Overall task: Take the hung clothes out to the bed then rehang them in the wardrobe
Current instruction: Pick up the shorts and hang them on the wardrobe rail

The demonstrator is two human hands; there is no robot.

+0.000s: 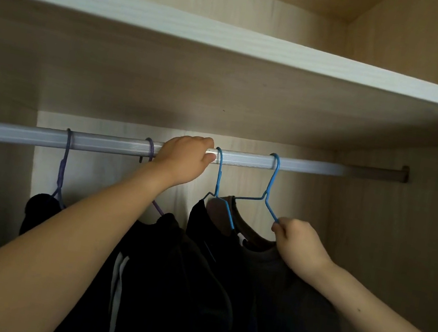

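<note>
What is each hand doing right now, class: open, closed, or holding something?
Left hand: closed around the wardrobe rail.
Right hand: closed, pinching the shoulder of the rightmost blue hanger.

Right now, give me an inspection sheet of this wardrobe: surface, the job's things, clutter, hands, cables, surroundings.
Surface: rail under a shelf.
Job's things: two purple hangers and two blue hangers on the rail, carrying dark clothes.
Clutter: nothing seen.
Hands: left hand closed over the rail; right hand pinching the rightmost blue hanger's shoulder.
Cables: nothing seen.
Surroundings: pale wood wardrobe walls.
</note>
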